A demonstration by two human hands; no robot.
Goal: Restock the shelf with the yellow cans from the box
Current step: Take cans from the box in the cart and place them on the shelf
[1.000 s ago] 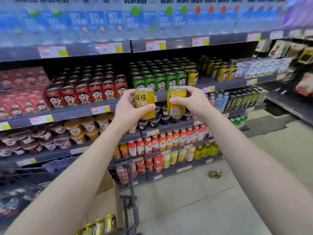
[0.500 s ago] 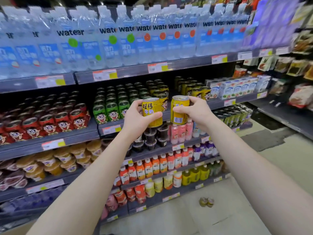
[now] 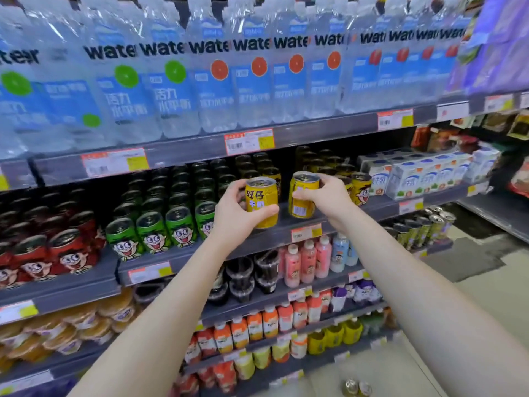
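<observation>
— Yellow tins, who's holding what?
— Fingers curled round each: left hand (image 3: 236, 214) grips one yellow can (image 3: 262, 200), right hand (image 3: 325, 199) grips the second yellow can (image 3: 303, 202), both just above the shelf (image 3: 276, 239)'s front edge.
— Setting down?
— I'd lower them upright into the gap beside the green cans (image 3: 180, 224), labels forward, not knocking neighbours.

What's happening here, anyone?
A person is restocking a shop shelf. The left hand grips a yellow can and the right hand a second yellow can, both at the shelf's front edge, right of the green cans and ahead of the stocked yellow cans. Neither is released yet.
</observation>
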